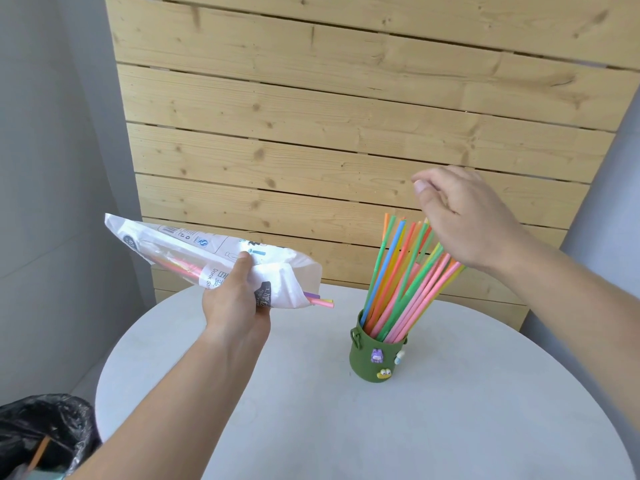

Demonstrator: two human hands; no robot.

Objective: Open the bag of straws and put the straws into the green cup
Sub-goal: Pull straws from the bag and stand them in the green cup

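Observation:
My left hand [235,299] grips a white printed straw bag [207,251], held roughly level above the table's left side. A few straw ends [320,301], pink, yellow and purple, poke out of its open right end. The green cup [375,355] with small cartoon charms stands on the round white table [450,410]. It holds several coloured straws [405,278] that lean up to the right. My right hand [464,216] hovers over the straw tops, fingers loosely curled and apart, holding nothing.
A wooden slat panel [346,116] stands behind the table. A bin with a black liner [45,431] sits on the floor at the lower left. Grey walls flank both sides.

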